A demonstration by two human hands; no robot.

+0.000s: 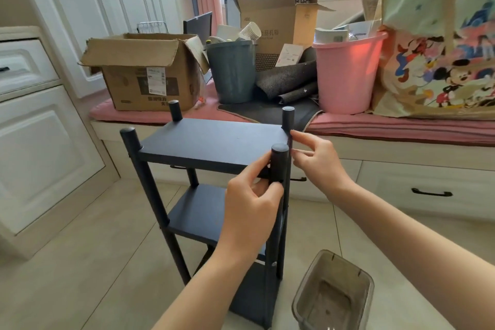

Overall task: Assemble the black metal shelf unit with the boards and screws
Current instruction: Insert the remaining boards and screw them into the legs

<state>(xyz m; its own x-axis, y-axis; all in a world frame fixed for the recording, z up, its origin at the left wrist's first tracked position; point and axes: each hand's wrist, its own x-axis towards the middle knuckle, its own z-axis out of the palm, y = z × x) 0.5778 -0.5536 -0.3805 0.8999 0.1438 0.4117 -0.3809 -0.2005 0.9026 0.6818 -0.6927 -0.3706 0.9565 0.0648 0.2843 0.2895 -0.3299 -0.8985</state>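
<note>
The upright near-right post (279,163) stands between the hands: left hand (251,206) pinches it, right hand (316,158) fingers loosely apart just beside.

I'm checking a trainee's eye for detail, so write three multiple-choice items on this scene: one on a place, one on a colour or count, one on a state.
1. Where does the clear tub stand?
A. on the floor right of the shelf
B. on the top board
C. on the window seat

2. What colour is the bucket beside the grey bin?
A. blue
B. pink
C. yellow

3. What is the left hand doing?
A. hanging free
B. lying flat on the floor
C. gripping the near right post

Answers:
1 A, the tub sits on the tiles beside the shelf.
2 B, its wall is plainly pink.
3 C, its fingers curl round the post under the top board, while the right hand pinches at the board's right edge.
</note>
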